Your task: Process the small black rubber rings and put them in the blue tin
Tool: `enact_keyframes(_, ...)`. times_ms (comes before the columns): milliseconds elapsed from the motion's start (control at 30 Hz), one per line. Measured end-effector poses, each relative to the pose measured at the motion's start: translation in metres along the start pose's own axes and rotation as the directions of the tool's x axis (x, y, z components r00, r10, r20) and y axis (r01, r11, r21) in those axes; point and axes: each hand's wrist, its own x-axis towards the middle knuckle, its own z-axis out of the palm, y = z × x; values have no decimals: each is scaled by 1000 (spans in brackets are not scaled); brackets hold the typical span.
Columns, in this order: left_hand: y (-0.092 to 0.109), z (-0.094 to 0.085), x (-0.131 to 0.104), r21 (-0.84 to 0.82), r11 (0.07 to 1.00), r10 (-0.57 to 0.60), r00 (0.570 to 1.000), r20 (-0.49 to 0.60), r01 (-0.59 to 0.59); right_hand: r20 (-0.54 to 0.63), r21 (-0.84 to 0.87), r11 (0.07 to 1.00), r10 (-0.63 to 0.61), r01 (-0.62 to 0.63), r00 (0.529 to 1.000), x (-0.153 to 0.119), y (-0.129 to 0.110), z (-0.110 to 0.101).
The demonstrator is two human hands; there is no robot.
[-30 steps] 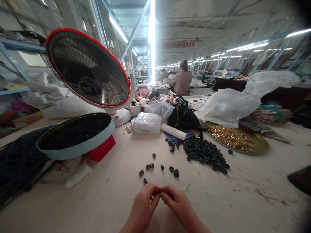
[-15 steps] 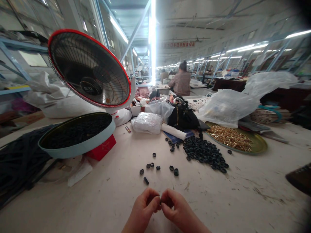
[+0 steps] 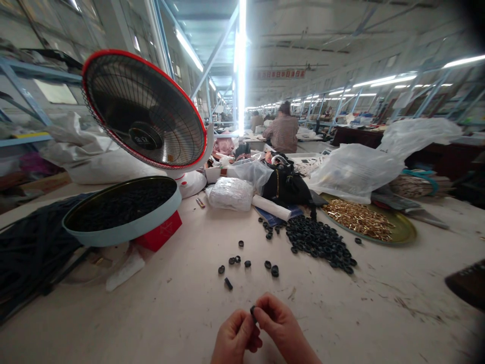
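Factory hall, pale worktable (image 3: 379,303); far left a round blue tin (image 3: 125,233) full of black rings, propped on a red box (image 3: 159,233), under a red-rimmed fan (image 3: 146,114); loose black ring pile (image 3: 320,241) centre; brass tray (image 3: 407,230) of gold fittings right; left hand (image 3: 235,337) curled narrow, touching right hand (image 3: 278,328), which pinches a small black ring (image 3: 252,312); both hands lower and nearer than before, the ring now raised by the right.

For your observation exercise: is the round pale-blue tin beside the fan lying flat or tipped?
Tipped. The tin leans on a red box, its dark inside facing the camera.
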Motion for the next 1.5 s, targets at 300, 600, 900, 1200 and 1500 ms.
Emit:
enact_keyframes(300, 4, -10, -1, 522, 780, 362, 929, 76, -346, 70, -12, 997, 82, -81, 994, -1, -2, -8)
enact_keyframes(600, 16, -10, -7, 633, 641, 399, 893, 208, -434, -2, -243, 967, -78, 75, 997, -3, 5, -10)
enact_keyframes(900, 12, -15, 8, 203, 979, -19, 990, 142, -10, 26, -635, 750, -220, 186, 975, -4, 10, -13)
enact_keyframes(1200, 12, -16, 14, 568, 797, 169, 979, 119, -206, 59, -619, 758, -217, 206, 974, -7, 6, -4)
enact_keyframes(1500, 10, 0, 10, 690, 675, 325, 945, 40, -261, -21, -402, 914, -69, 55, 997, 5, 11, -6)
